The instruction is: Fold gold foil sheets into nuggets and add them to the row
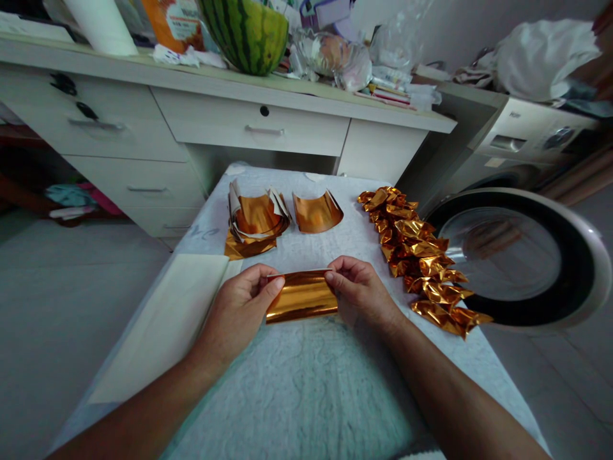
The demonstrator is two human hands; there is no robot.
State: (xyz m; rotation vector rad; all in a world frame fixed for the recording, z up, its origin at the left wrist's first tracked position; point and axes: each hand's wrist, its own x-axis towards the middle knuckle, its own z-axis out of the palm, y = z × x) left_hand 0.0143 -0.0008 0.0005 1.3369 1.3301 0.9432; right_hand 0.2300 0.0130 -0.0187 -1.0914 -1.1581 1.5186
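Between my hands is a sheet of shiny gold foil paper, its far edge folded or curled over. My left hand pinches its left end between thumb and fingers. At the right end, my right hand pinches the same far edge. Beyond them on the cloth-covered table lie a stack of curved gold sheets and one separate curved gold sheet. A row of several folded, crinkled gold foil pieces runs down the right side of the table.
Pale paper lies along the table's left side. Behind the table stands a white desk with a cut watermelon, plastic bags and a white roll on top. A washing machine's open round door is close to the right edge.
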